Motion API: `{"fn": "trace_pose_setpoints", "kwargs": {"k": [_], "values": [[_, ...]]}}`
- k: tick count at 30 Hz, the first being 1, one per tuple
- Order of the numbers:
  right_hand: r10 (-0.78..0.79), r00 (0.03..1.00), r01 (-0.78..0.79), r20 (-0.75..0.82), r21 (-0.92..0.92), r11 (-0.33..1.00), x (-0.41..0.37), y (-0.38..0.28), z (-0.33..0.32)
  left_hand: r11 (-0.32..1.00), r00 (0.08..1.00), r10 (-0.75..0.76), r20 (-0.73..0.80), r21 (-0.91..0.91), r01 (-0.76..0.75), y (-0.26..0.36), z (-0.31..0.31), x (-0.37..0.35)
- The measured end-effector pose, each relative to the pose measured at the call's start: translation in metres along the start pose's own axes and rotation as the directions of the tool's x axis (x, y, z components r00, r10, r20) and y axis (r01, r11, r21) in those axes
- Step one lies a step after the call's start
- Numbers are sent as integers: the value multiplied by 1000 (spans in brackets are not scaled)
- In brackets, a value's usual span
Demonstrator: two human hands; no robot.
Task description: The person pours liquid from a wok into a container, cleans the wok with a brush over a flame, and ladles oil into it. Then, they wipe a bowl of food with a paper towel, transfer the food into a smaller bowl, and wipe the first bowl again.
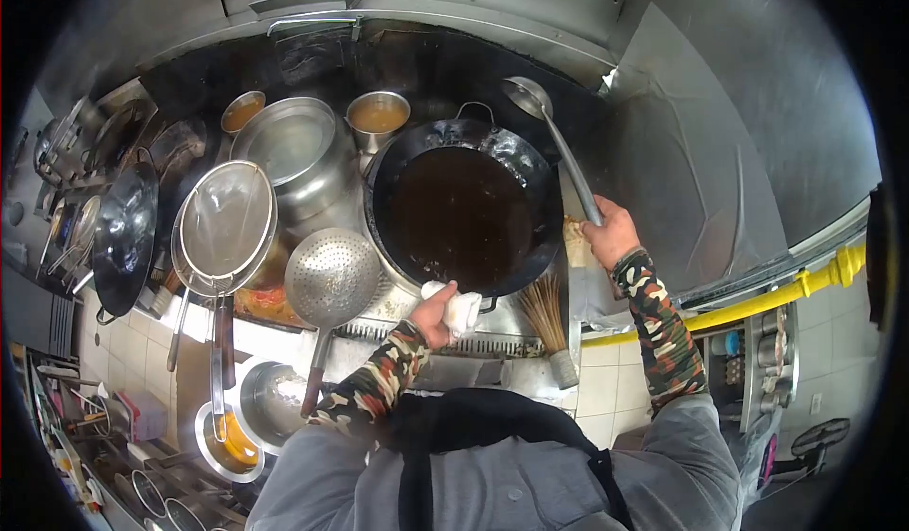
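Note:
A large black wok point(464, 211) with dark liquid sits on the burner in the middle. My left hand point(434, 313) grips the wok's near handle through a white cloth point(461, 309). My right hand point(612, 233) holds the long handle of a steel ladle point(559, 145), whose bowl is raised past the wok's far right rim. Both forearms wear camouflage sleeves.
Left of the wok lie a perforated skimmer point(331, 277), a mesh strainer point(225, 223), a steel pot point(289, 148) and two sauce containers point(377, 115). A bamboo brush point(546, 311) stands at the stove's front. A second dark wok point(123, 238) hangs far left. A yellow pipe point(776, 294) runs along the right.

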State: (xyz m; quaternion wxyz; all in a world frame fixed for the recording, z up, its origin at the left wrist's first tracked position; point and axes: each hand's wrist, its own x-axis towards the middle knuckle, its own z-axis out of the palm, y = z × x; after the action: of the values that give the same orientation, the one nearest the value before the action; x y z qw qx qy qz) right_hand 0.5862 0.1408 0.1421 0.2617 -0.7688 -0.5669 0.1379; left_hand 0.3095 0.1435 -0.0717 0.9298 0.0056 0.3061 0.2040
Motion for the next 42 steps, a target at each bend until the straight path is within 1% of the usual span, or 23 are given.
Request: {"fn": "trace_pose_setpoints", "kwargs": {"k": [2,4,7,9,12,13,15,16,19,20,21,22,24,26,28,30,32,34,35,38,39,41,42], "values": [[-69,998,69,-3,-34,997,7,-5,-1,995,990,-80,-117,51,87,4,11,1],[-130,991,129,-22,-59,990,25,-13,0,993,992,-119,29,21,118,7,-11,41],[-221,975,224,39,-186,957,71,-34,9,966,996,90,29,241,-94,-6,-29,53],[-149,975,192,163,-287,939,97,-59,10,945,985,158,68,280,-170,-7,-32,54],[-59,959,173,278,-407,897,116,-87,10,879,903,369,-219,397,-263,-15,-34,65],[-33,952,172,303,-443,880,119,-91,10,886,907,361,-217,384,-261,-17,-36,68],[59,937,124,345,-485,866,116,-106,6,978,979,200,26,61,-201,-23,-28,60],[127,924,71,360,-490,869,112,-109,6,979,975,203,93,17,-205,-16,5,14],[120,920,92,374,-502,860,107,-115,5,983,982,177,71,-69,-172,-14,15,0],[154,912,72,381,-517,853,105,-120,4,987,981,119,155,-124,-100,-17,3,20],[29,922,204,385,-550,810,107,-116,7,986,968,65,243,-166,-25,-17,-5,31],[-138,914,360,382,-603,712,121,-96,15,988,975,26,222,-157,9,-13,-6,32],[-25,939,244,342,-614,751,115,-110,16,987,958,12,285,-160,35,-3,-9,14],[-39,951,231,306,-625,745,115,-122,14,991,907,87,413,-125,-38,2,-6,-19],[35,908,272,417,-649,710,121,-126,17,986,942,135,307,-136,-97,-9,-10,3],[89,887,321,453,-743,588,135,-125,32,977,958,68,277,-214,-7,-15,-10,36],[280,895,112,347,-783,612,132,-139,33,980,925,-11,379,-180,86,-11,-17,60],[285,874,172,393,-799,576,143,-146,30,978,974,210,79,-24,-209,-20,-22,70],[339,811,358,476,-863,355,170,-126,40,960,961,274,37,44,-275,-25,-29,76],[477,753,403,452,-891,209,189,-134,40,805,863,494,105,320,-499,-56,-62,131],[500,765,283,406,-909,305,199,-135,31,684,790,580,197,408,-604,-69,-75,158],[289,857,270,427,-849,454,118,-196,10,436,651,691,313,537,-722,-88,-77,161],[278,862,224,424,-810,542,113,-196,5,513,692,670,270,506,-694,-88,-60,133]]}}
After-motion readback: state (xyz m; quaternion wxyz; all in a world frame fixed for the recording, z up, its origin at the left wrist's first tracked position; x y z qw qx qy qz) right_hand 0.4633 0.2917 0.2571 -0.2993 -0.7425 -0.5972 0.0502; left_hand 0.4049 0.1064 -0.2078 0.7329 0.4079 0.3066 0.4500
